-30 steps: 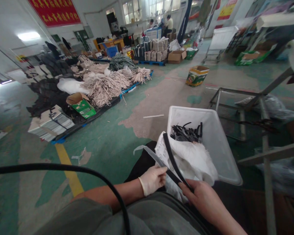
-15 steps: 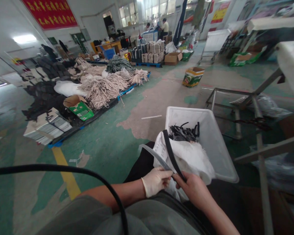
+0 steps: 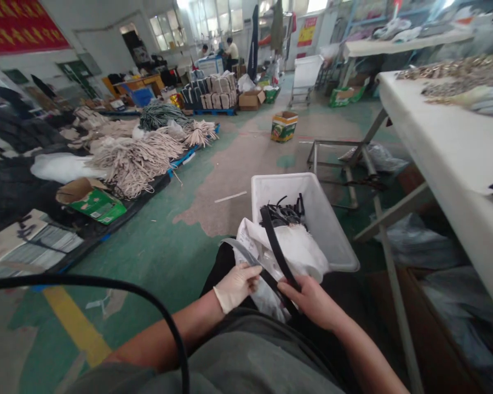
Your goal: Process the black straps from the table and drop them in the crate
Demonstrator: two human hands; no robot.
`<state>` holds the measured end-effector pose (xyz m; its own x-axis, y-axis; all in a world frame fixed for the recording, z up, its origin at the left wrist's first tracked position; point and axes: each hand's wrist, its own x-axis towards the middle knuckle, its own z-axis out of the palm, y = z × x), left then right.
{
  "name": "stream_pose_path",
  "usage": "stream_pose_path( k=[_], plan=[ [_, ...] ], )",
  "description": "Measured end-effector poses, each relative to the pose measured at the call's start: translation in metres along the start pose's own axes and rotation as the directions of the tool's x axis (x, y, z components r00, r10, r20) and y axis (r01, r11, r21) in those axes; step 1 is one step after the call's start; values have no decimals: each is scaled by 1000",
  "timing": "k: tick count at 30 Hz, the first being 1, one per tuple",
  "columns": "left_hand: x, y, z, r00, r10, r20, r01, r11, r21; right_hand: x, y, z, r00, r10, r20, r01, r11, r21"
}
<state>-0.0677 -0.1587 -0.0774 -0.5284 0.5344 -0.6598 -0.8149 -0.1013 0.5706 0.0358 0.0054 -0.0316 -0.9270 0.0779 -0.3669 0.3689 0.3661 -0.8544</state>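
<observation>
A dark strap (image 3: 276, 241) curves up from my right hand (image 3: 312, 298), whose bare fingers are closed around it. My left hand (image 3: 236, 285), in a pale glove, pinches a strip (image 3: 243, 250) that looks grey and shiny toward its upper end. Between the two hands a dark length of strap slants down to the right. White woven cloth or sacking (image 3: 299, 249) lies just beyond the hands, draped over the near side of a white plastic bin (image 3: 340, 241). Inside the bin sits a heap of black straps (image 3: 285, 212).
On the right stands a white table (image 3: 443, 128) with metal pieces on top and a metal frame (image 3: 349, 186) beside it. Bundled cords (image 3: 139, 158) and an open green box (image 3: 96, 202) lie at the left. Two people sit far back.
The view has turned to the right, bringing more of the white table in. My hands have moved a little apart, and more dark strap shows between them.
</observation>
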Motion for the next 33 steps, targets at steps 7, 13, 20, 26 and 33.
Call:
stream_pose_path(
  k=[7, 13, 20, 26, 33],
  plan=[
    [1, 16, -1, 1000, -17, -9, 17, 1000, -18, -20, 4, -3, 999, -13, -48, 19, 991, 133],
    [-15, -6, 24, 990, -125, 64, 125, 992, -1, 6, 13, 12, 973, -2, -233, 55, 974, 218],
    [-17, 14, 16, 968, -240, 76, 243, 969, -40, -2, 29, 10, 838, -422, -345, 415, 904, -97],
    [-18, 5, 11, 865, -313, 393, 340, 940, 0, -4, 10, 8, 804, -507, -310, 529, 848, -15],
    [29, 51, -14, 984, -160, 77, 177, 920, -349, -52, 7, -15, 958, -225, -177, 279, 871, 406]
  ],
)
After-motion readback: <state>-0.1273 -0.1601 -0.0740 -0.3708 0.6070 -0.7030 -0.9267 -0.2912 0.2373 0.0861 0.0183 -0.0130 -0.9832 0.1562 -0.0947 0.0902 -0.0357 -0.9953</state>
